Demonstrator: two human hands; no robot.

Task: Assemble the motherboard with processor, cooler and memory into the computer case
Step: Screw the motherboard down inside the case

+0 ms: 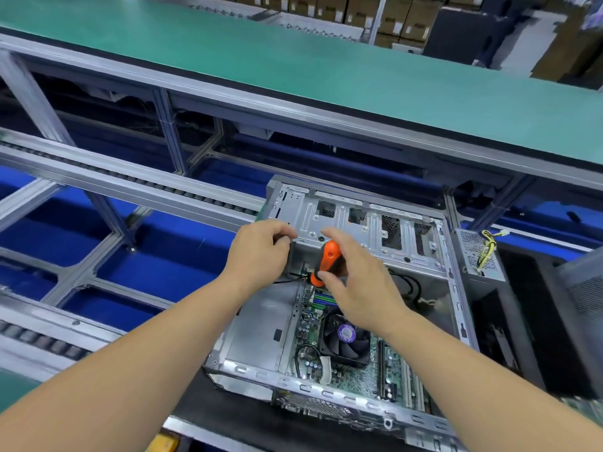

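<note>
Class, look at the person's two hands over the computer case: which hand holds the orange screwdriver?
The right hand pinches the orange screwdriver over the motherboard. The left hand grips a dark part at the case edge instead.

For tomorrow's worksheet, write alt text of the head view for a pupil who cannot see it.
A right hand holds an orange screwdriver tip-down over a motherboard seated in an open metal computer case, while the left hand grips a small dark part at the case's edge. A black cooler fan sits on the board.

Computer case (342, 220) is showing bare matt sheet metal; inside it, screwdriver handle (328, 261) is showing glossy orange plastic.
</note>
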